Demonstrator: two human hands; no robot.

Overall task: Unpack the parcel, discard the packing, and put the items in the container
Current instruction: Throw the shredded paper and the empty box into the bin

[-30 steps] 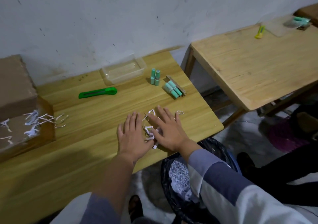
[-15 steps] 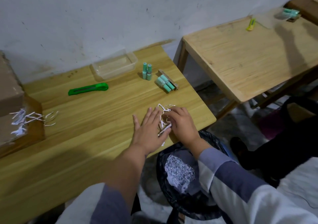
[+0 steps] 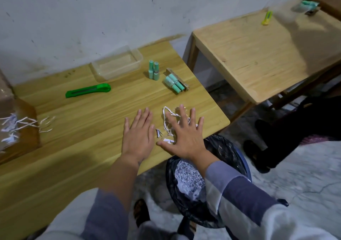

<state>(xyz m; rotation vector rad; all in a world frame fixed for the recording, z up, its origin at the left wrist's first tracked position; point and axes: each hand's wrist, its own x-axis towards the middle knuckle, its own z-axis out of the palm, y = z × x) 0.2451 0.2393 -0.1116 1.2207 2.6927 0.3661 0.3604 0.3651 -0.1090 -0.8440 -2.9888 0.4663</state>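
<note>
From the head view, my left hand (image 3: 138,138) and right hand (image 3: 184,136) both lie flat on the bench (image 3: 77,144), fingers spread, grasping nothing; the right palm presses down on part of the shredded paper (image 3: 168,123), and a few loose strips sit in the gap between the two hands. What matters for the next move is that this little heap lies just in from the bench's near edge, close to its near right corner, and the bin (image 3: 217,168) with its black liner stands on the floor directly below that edge, under my right wrist. I judge a sweep toward me and slightly rightward would drop the strips in, and the right hand is the nearer one. More shreds (image 3: 22,123) remain by the cardboard box (image 3: 16,121) at the left edge. The green tubes (image 3: 154,70) and the second cluster (image 3: 174,83) lie toward the far right corner, beside the clear container (image 3: 118,64), not yet inside it.
</note>
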